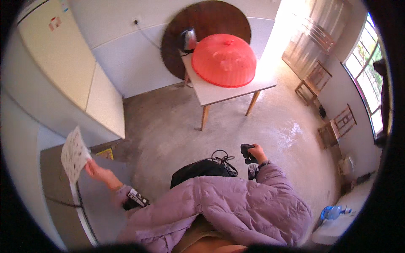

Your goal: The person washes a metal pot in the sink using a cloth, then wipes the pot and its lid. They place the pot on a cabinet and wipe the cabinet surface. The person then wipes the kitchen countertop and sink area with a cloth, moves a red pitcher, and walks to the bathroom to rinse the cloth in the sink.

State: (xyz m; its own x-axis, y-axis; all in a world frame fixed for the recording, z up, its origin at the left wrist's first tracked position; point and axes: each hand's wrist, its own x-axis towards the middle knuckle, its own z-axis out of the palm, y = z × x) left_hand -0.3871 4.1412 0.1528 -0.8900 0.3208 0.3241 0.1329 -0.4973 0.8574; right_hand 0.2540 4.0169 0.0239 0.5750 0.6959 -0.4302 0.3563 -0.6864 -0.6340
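My left hand (pixel 98 173) grips the edge of a pale patterned sheet (pixel 75 155), possibly cloth or paper, over a grey surface at the left. Out to the right, my right hand (pixel 258 153) is closed on a small black object (pixel 247 151); its kind is unclear. Both forearms are in mauve padded sleeves with dark bands at the wrists. Between the hands, a black bag (pixel 201 170) with tangled cables (pixel 224 158) shows just beyond the jacket front.
Ahead stands a small table (pixel 218 97) bearing a red dome food cover (pixel 224 63) and an electric kettle (pixel 190 39). A refrigerator (pixel 63 63) rises at the left. Wooden chairs (pixel 330 134) line the right wall, near a blue plastic bottle (pixel 331 212).
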